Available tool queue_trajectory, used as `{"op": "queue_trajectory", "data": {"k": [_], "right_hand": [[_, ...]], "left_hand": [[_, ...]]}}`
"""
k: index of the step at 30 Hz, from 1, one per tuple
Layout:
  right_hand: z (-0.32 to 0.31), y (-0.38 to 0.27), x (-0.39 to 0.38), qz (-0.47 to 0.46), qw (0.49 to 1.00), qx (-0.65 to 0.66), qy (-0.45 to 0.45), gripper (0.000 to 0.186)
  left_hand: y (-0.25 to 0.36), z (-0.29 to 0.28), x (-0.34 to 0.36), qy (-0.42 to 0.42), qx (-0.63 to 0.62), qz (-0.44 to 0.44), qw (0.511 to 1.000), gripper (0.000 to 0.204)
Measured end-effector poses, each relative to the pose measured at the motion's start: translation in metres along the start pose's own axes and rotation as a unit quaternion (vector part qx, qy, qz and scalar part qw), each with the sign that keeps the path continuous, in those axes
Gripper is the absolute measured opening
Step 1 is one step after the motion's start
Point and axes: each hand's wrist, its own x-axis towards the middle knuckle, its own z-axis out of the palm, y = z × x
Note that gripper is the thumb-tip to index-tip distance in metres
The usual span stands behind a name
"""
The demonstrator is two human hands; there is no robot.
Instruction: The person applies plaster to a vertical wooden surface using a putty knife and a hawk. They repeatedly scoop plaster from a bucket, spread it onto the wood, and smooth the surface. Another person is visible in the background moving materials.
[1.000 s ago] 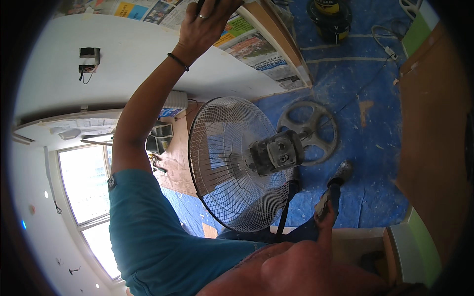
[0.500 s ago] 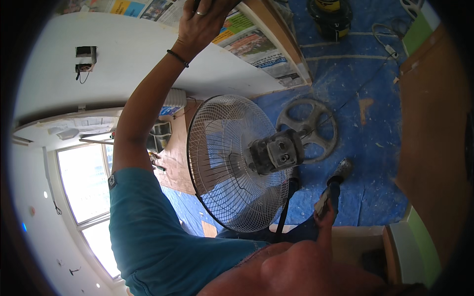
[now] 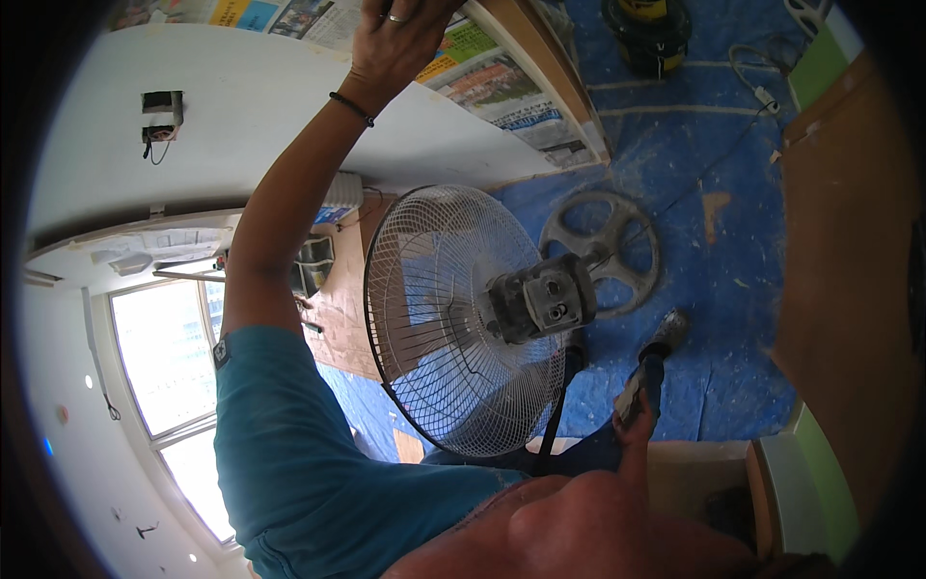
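My left hand [image 3: 394, 48], with a ring and a dark wristband, is raised at the top edge beside the newspaper sheets [image 3: 502, 92] on the wall. Its fingertips run out of the picture, so whether they grip anything is hidden. Low beside my leg, my right hand [image 3: 633, 430] is closed on a flat, greyish-beige object [image 3: 629, 398] whose kind I cannot make out. Between my arms stands a dusty pedestal fan [image 3: 540, 297], its wire cage facing left and its round spoked base on the floor.
Blue sheeting [image 3: 719, 261] covers the floor. A black bucket [image 3: 648, 39] stands at the far right, near a white socket [image 3: 766, 98] on a cable. Along the right runs a brown board [image 3: 849, 261]. A wall opening [image 3: 162, 114] has loose wires; a window [image 3: 164, 357] is at left.
My left hand has shifted very slightly at the top edge, and the view has tilted a touch. My right hand and the fan keep their places.
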Motion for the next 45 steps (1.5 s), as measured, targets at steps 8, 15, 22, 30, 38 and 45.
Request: {"op": "queue_trajectory", "data": {"k": [8, 15, 22, 30, 38, 45], "right_hand": [[-0.002, 0.003, 0.008, -0.007, 0.999, 0.004, 0.033, 0.041], [-0.005, -0.003, 0.003, -0.02, 0.996, -0.019, 0.08, 0.024], [0.08, -0.051, -0.057, -0.08, 0.99, 0.022, -0.115, 0.035], [0.315, -0.087, -0.204, -0.11, 0.964, -0.116, -0.214, 0.038], [0.435, -0.066, -0.303, 0.071, 0.922, -0.159, -0.347, 0.034], [0.458, -0.06, -0.33, -0.017, 0.91, -0.23, -0.343, 0.033]], "left_hand": [[-0.011, -0.023, -0.016, -0.109, 0.037, 0.008, 0.993, 0.064], [-0.062, -0.153, -0.029, -0.233, -0.159, -0.087, 0.955, 0.069], [-0.127, -0.297, -0.03, -0.199, -0.521, -0.36, 0.748, 0.056], [-0.074, -0.452, 0.048, -0.133, -0.738, -0.422, 0.509, 0.06], [-0.075, -0.481, 0.107, 0.02, -0.765, -0.267, 0.585, 0.068], [-0.089, -0.478, 0.085, -0.064, -0.692, -0.195, 0.692, 0.068]]}}
